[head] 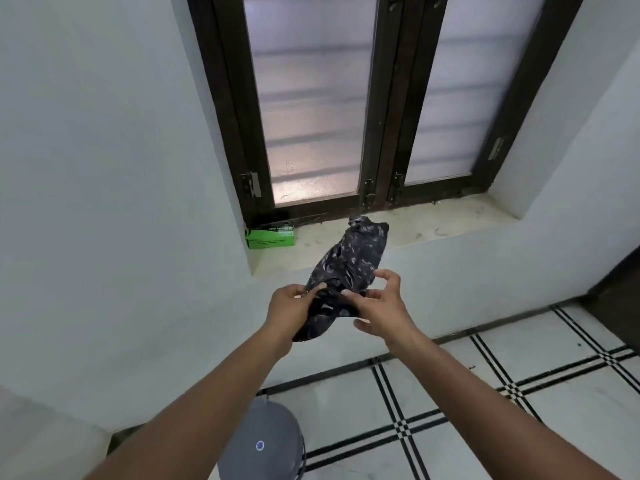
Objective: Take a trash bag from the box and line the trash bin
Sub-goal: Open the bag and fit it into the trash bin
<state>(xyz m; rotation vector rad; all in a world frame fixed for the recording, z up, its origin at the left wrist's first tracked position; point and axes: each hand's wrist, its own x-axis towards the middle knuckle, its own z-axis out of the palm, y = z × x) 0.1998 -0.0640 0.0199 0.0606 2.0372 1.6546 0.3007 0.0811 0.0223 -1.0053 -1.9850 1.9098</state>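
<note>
A crumpled black trash bag is held up in front of me, still folded into a narrow strip that reaches toward the window sill. My left hand grips its lower part. My right hand pinches the same part with thumb and forefinger, its other fingers spread. A green box lies on the left end of the window sill. The grey trash bin stands on the floor below my left forearm, its lid shut.
A dark-framed window with frosted panes rises above the sill. White walls stand left and right. The white tiled floor with black stripes stretches to the right of the bin. A dark door edge shows at far right.
</note>
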